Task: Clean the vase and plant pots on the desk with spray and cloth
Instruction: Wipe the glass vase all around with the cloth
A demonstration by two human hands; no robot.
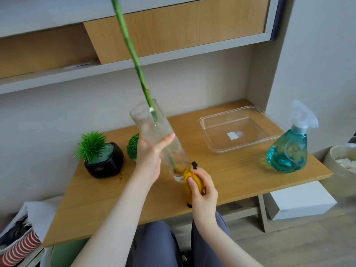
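My left hand (151, 157) grips a tall clear glass vase (148, 122), tilted with its mouth to the upper left, above the wooden desk (231, 178). A long green stem (133, 53) stands in the vase and runs up out of view. My right hand (202, 191) holds a bunched yellow cloth (189, 187) with black trim against the vase's base. A black plant pot (107, 162) with a spiky green plant sits at the desk's left. A second round green plant (133, 146) shows behind my left hand, its pot hidden. A teal spray bottle (290, 149) stands at the right.
A clear plastic tray (215, 147) lies at the back right of the desk. Brown crumbs (121, 176) lie beside the black pot. Shelves hang above the desk. A white box (300, 201) and a basket (341, 166) stand on the floor at right, books (19, 245) at lower left.
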